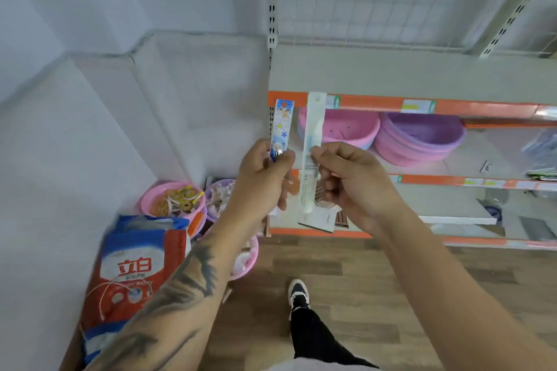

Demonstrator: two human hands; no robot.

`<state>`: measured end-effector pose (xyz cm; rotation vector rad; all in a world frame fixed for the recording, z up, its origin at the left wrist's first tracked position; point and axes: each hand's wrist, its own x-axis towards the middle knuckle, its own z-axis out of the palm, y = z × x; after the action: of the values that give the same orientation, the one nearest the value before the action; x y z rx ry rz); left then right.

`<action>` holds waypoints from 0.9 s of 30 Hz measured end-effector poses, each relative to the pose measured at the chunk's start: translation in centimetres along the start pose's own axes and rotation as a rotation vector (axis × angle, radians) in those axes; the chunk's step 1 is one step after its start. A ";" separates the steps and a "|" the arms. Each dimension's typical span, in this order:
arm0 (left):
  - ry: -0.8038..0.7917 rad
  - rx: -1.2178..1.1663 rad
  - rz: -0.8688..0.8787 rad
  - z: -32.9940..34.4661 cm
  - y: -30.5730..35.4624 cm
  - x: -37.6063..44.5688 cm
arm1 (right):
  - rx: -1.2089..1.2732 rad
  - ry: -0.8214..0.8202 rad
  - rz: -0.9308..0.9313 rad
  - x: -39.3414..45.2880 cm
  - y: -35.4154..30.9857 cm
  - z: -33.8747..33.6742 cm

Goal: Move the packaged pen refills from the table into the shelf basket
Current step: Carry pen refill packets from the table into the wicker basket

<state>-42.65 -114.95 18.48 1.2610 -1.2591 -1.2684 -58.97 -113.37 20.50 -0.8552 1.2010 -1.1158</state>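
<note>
Both hands are up in front of the shelf, mid-carry. The left hand [265, 172] pinches a blue cartoon-printed refill pack [282, 126] at its lower end, pack upright. The right hand [349, 181] has fingers curled on a long white refill pack [313, 147], barcode side showing, with more flat packets behind it. The pink shelf basket [343, 126] sits at about 1 o'clock from the hands, the purple basket [422, 135] at 2 o'clock. Best approach, I'd judge: keep packs vertical, clear the orange shelf edge [376, 102], release inside the rim. Readable writing: "立白" on the red-blue detergent bag [132, 274] at 8 o'clock; barcode digits are too small.
</note>
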 end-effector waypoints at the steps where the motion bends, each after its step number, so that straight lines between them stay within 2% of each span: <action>1: -0.009 -0.002 0.041 0.2 1.4 1.7 | 0.036 -0.039 -0.020 1.5 -1.9 0.0; 5: -0.055 -0.103 0.146 1.5 6.9 7.8 | 0.141 -0.167 -0.097 7.1 -9.2 -0.1; 9: -0.112 -0.220 0.240 3.6 11.3 13.5 | 0.176 -0.214 -0.188 11.7 -15.0 -0.7; 14: -0.047 -0.216 0.329 5.2 13.9 18.8 | 0.157 -0.323 -0.299 16.1 -19.3 -0.9; 21: 0.002 -0.193 0.376 4.1 16.6 22.8 | 0.101 -0.288 -0.453 19.4 -21.8 0.0; 27: -0.027 -0.228 0.399 2.2 19.7 25.6 | -0.068 -0.128 -0.687 20.8 -22.7 1.1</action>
<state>-47.21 -141.45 36.52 0.7849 -1.2686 -1.1017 -62.45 -139.43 36.57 -1.4301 0.8534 -1.5386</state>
